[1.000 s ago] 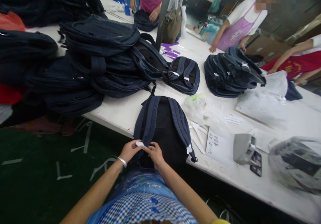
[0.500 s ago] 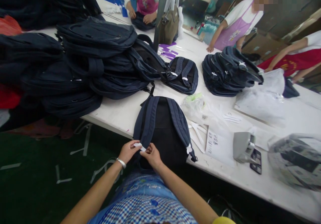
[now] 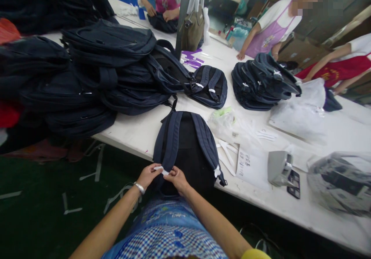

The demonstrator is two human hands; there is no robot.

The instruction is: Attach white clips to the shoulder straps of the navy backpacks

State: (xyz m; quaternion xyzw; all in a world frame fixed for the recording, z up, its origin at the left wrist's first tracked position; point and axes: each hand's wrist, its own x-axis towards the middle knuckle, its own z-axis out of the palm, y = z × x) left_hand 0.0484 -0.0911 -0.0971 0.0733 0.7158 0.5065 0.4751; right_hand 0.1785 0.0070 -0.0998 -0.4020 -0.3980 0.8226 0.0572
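A dark navy backpack (image 3: 189, 150) lies at the table's near edge, its back panel and two shoulder straps facing up. Across the lower end of its left strap (image 3: 172, 147) runs a small white toothed strip (image 3: 161, 170). My left hand (image 3: 149, 176) pinches one end of this strip between thumb and fingers. At the other end, my right hand (image 3: 177, 178) is closed on the strip beside the strap. A white piece (image 3: 217, 171) is fastened round the lower end of the right strap.
Stacked navy backpacks (image 3: 110, 65) fill the table's left side, with another pile (image 3: 261, 83) at the back right. To the right are a lettered paper (image 3: 251, 166), a grey tape dispenser (image 3: 278, 168) and plastic bags (image 3: 339, 181). Several people stand across the table (image 3: 130, 135).
Both hands keep their hold on the white strip and have hardly moved. The view has shifted slightly. Across the table, a co-worker's hands have moved a little on a dark bag.
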